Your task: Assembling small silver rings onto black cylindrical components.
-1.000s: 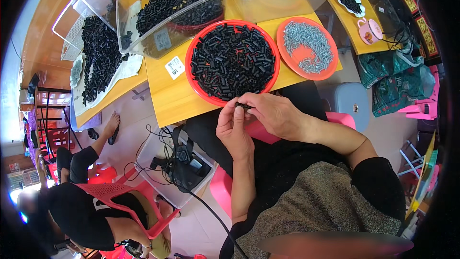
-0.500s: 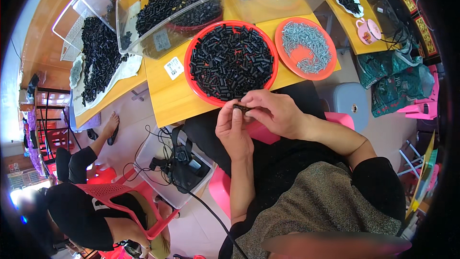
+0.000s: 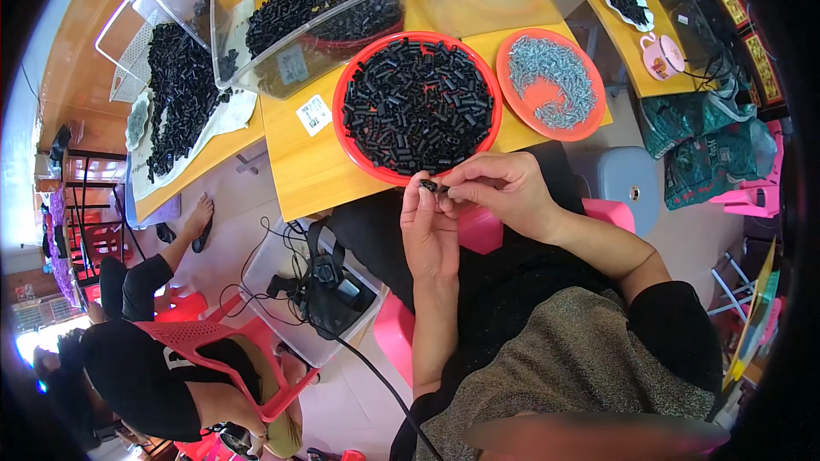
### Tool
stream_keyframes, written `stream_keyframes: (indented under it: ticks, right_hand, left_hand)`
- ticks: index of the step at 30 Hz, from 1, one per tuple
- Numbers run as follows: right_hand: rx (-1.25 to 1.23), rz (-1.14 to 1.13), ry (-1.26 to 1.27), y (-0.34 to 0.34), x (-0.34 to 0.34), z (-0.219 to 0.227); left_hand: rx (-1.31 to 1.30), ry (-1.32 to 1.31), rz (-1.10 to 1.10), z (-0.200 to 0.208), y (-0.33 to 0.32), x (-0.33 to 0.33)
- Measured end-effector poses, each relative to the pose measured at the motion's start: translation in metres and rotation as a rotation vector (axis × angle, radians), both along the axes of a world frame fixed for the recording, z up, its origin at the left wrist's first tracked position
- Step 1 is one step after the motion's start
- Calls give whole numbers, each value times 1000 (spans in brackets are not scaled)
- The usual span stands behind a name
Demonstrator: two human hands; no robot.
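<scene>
Just off the near rim of a red basin [image 3: 348, 138], my two hands meet over a small black plastic part [image 3: 430, 185]. Thumb and fingers of my left hand [image 3: 430, 226] are closed on one end of it. My right hand [image 3: 504, 195] pinches at its other end; whether a second small piece sits in that pinch is too small to tell. Many short black tubular pieces [image 3: 418, 107] fill the basin. To its right, an orange-red plate [image 3: 536, 96] carries a heap of small silvery screws [image 3: 568, 77].
A clear plastic bin [image 3: 248, 77] of black pieces stands behind the basin, and another black heap [image 3: 175, 102] lies on white cloth at left. Below left, a crate [image 3: 376, 269] holds a black bag and cables. Another person [image 3: 137, 376] sits on a red chair.
My hands have shifted slightly right and up. My right fingers have drawn back a little along the black part, and more of it shows. The view has tilted slightly.
</scene>
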State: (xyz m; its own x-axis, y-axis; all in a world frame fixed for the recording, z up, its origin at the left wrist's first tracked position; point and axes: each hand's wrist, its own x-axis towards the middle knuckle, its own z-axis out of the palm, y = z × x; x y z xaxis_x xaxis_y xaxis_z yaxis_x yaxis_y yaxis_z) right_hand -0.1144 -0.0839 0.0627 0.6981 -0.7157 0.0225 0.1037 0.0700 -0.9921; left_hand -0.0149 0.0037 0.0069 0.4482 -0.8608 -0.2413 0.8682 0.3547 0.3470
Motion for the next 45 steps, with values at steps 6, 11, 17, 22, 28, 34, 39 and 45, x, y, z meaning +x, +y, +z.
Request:
stream_keyframes:
  ticks: [6,11,17,22,28,34,39,45]
  right_hand:
    - [-14,-32,40,0,1,1]
    - [-44,-43,49,1,2,-2]
    - [-391,-133,49,0,3,-7]
    - [125,-43,2,2,2,-5]
    - [251,-34,40,1,1,-4]
    - [229,-32,-36,3,-2,-10]
    - [-152,-95,27,7,-1,-8]
    - [-587,-154,73,7,0,-9]
  left_hand:
    - [-8,32,-1,1,-1,1]
    - [9,20,9,0,0,0]
    - [31,19,13,0,0,-1]
    - [45,16,5,-1,0,-1]
    - [68,-1,17,3,-1,-2]
    - [56,-25,20,3,0,-3]
    - [67,-36,29,1,1,-3]
    - [148,-63,61,7,-1,-4]
